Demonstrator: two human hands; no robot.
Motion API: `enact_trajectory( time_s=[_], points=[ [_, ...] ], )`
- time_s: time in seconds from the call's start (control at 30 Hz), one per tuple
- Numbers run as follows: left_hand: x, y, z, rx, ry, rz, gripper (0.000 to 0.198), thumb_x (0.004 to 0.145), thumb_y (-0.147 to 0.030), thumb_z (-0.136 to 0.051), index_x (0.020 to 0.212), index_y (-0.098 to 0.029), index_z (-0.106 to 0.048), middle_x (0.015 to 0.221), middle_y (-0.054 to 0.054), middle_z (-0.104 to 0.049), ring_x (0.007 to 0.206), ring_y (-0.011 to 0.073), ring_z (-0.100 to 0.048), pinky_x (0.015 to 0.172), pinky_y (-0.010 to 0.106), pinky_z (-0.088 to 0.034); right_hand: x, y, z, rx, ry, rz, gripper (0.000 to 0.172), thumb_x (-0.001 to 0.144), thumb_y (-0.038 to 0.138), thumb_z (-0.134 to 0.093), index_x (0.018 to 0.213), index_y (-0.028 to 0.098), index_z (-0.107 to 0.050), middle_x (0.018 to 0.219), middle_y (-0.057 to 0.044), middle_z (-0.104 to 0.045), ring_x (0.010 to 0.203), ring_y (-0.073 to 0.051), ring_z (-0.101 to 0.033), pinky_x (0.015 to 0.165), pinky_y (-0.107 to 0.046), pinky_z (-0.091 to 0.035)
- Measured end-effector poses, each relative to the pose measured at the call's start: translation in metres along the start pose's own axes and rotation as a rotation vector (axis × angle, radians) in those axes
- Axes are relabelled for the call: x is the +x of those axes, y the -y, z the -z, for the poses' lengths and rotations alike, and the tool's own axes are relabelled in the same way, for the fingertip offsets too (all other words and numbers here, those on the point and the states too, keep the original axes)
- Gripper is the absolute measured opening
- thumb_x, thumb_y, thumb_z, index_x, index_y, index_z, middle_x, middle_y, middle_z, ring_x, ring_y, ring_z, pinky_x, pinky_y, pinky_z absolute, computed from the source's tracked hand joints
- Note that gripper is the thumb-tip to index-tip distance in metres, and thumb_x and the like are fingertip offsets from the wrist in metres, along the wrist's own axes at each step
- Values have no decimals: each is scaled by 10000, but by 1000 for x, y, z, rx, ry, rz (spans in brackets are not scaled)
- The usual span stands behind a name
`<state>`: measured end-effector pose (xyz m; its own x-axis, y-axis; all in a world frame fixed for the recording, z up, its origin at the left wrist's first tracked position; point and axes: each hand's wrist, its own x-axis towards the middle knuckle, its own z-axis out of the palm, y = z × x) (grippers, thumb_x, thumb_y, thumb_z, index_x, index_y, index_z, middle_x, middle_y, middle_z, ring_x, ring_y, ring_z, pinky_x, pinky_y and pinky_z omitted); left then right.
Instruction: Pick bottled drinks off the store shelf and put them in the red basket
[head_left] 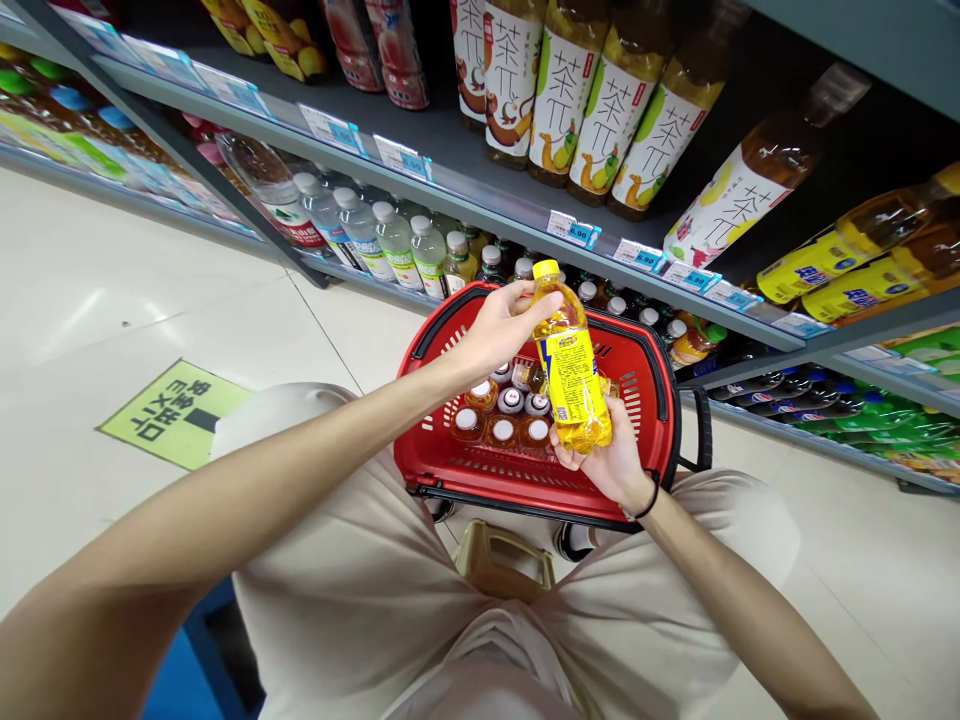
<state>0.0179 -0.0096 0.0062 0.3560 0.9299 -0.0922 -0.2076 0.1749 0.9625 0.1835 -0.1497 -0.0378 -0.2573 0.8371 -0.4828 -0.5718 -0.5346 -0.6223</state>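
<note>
A yellow-labelled drink bottle [573, 375] with a yellow cap is held up over a red shopping basket [442, 478], tilted a little, its small-print side facing me. My left hand [517, 310] closes its fingers and thumb around the bottle's neck just below the cap. Around the bottle's base, my right hand [606, 450] is wrapped from below and the right. Several bottles with white caps [504, 430] stand upright inside the basket, partly covered by the held bottle and my right hand.
The basket stands between my knees; its black handle [703, 430] sticks out at right. Ahead, a shelf edge [495, 205] with price tags carries tea bottles [566, 95]. Similar yellow-labelled bottles [855, 290] lie at right. Low rows of bottles [390, 240] stand behind the basket. A yellow-green floor sticker [161, 415] lies left.
</note>
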Motion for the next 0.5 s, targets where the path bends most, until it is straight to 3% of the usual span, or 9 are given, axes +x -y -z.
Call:
enact_trajectory(
  time_s=[0.5],
  points=[
    [0, 0, 0, -15, 1, -18, 420, 893, -413, -760, 1167, -111, -658, 1150, 114, -778, 993, 201, -751, 926, 317, -583, 0, 3, -4, 27, -9, -13, 566, 958, 567, -384, 960, 108, -717, 702, -131, -732, 452, -185, -605, 416, -249, -409]
  ],
)
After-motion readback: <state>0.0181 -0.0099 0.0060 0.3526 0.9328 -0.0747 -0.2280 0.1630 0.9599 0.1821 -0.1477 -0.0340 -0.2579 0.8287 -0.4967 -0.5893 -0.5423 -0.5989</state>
